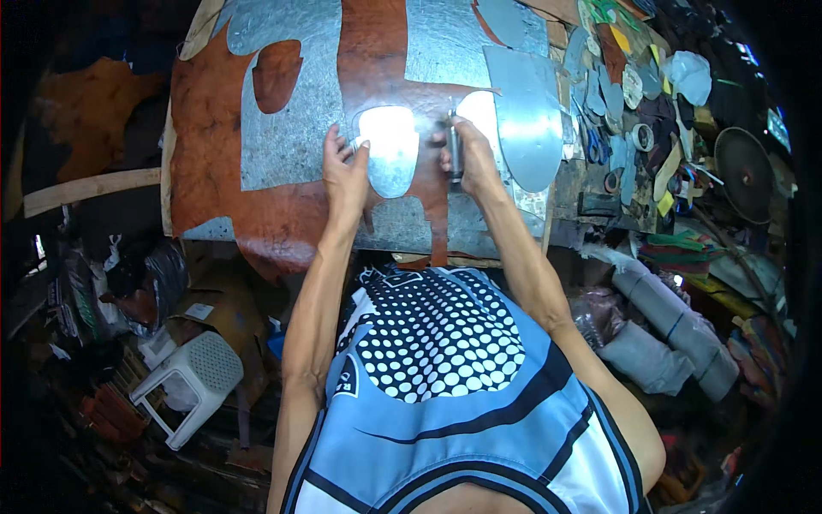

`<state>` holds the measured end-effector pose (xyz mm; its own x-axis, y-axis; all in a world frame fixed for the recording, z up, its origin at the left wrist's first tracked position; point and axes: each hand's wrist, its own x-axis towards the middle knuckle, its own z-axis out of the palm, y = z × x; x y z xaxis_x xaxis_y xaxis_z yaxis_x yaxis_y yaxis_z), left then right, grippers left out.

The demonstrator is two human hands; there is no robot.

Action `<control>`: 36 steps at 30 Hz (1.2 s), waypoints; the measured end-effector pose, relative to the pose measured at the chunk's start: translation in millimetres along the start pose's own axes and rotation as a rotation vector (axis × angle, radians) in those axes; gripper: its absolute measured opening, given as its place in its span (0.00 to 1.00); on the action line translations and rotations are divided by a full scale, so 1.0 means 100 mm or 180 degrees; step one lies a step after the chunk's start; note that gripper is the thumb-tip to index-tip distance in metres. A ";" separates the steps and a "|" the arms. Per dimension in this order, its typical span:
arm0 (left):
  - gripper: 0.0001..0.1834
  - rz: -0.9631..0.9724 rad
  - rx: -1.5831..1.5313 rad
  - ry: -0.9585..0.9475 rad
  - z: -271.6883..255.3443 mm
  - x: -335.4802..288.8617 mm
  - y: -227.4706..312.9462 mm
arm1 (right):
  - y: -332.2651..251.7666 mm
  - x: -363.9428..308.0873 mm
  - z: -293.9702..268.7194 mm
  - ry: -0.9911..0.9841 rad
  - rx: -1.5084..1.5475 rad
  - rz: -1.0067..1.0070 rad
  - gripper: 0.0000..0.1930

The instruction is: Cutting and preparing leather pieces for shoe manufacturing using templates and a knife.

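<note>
Right hand (pixel 471 154), fingers clamped round a dark tool (pixel 455 156), sat between twelve and one o'clock; left hand (pixel 346 170), fingers half-open, was at nine o'clock of a bright gap (pixel 390 154) in brown leather (pixel 291 212).

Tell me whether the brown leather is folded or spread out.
Mostly spread: the brown leather lies broad across the grey work surface, which shows through its cut-out openings.
</note>
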<state>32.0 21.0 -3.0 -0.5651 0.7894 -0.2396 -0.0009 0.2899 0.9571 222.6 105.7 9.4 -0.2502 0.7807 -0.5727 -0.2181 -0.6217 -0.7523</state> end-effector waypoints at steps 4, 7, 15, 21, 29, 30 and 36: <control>0.37 -0.1066 -0.0844 -0.0535 -0.14 0.30 0.05 | 0.17 0.04 0.08 0.0152 -0.0260 -0.0503 0.19; 0.25 -0.0270 0.0385 -0.0820 -0.09 0.26 0.16 | 0.16 0.07 0.11 0.0300 -0.0312 -0.0375 0.18; 0.16 -0.0518 0.0647 -0.0696 -0.45 0.64 0.07 | 0.33 0.03 0.35 0.0946 -0.3116 -0.1752 0.28; 0.11 0.0466 0.1450 -0.0634 -1.36 1.66 0.23 | 0.36 0.09 0.30 0.0886 -0.3232 -0.1629 0.28; 0.12 -0.0381 0.0389 -0.0486 -1.32 2.66 0.32 | 0.32 0.10 0.34 0.0992 -0.3594 -0.1511 0.28; 0.12 -0.0446 0.0653 -0.0351 -1.35 2.72 0.23 | 0.32 0.12 0.36 0.0963 -0.3575 -0.1513 0.28; 0.13 -0.0478 0.0656 -0.0370 -1.25 2.85 0.06 | 0.31 0.11 0.32 0.1032 -0.3605 -0.1446 0.27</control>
<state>-232.1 180.7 -45.5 -0.4730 0.7826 -0.4048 0.0970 0.5029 0.8589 182.3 93.3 -9.9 -0.0875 0.9886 -0.1226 0.7452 -0.0167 -0.6667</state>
